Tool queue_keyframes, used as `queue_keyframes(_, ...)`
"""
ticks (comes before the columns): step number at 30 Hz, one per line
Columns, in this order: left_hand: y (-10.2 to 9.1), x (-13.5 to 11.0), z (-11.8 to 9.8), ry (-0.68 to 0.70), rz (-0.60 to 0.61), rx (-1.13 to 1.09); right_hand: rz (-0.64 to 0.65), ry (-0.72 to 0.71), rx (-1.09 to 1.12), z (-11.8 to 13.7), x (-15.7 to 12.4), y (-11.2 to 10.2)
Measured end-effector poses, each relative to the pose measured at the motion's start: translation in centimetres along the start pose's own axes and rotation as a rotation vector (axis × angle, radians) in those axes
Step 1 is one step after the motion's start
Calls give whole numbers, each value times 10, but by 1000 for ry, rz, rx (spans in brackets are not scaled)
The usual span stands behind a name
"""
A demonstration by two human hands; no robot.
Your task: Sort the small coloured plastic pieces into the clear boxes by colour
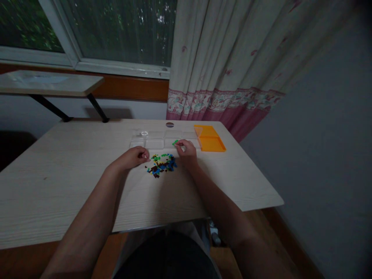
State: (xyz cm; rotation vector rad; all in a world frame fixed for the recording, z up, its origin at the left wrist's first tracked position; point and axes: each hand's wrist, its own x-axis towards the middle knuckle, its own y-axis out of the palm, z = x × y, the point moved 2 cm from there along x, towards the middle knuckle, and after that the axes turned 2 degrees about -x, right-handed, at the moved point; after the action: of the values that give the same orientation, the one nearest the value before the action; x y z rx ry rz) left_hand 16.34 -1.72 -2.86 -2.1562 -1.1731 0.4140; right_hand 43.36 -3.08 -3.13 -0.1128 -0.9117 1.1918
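A loose pile of small building bricks [161, 166] in brown, blue, green and yellow lies on the table between my hands. My left hand [138, 156] rests at the pile's left edge, its fingers curled together; whatever they hold, if anything, is hidden. Behind the pile stands a clear plastic tray [154, 143] split into compartments. My right hand [188, 153] reaches over the tray's right half with thumb and fingers pinched. Small green bricks [175, 143] show right at those fingertips; I cannot tell whether they are held or lying in the compartment.
An orange plastic case [213, 144] lies at the tray's right end. Behind the tray is a round cable hole [170, 124] in the wooden table [72, 182]. A raised shelf [52, 83] stands on black legs at back left. A curtain [221, 77] hangs beyond the far edge.
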Motion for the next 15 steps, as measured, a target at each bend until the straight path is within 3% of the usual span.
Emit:
queue_keyframes(10,4,2,-4,29,-38,50,-15,3,38,-4,-1,0)
queue_keyframes(15,8,3,-8,-14,-103,-159,3,2,40,-2,-1,2)
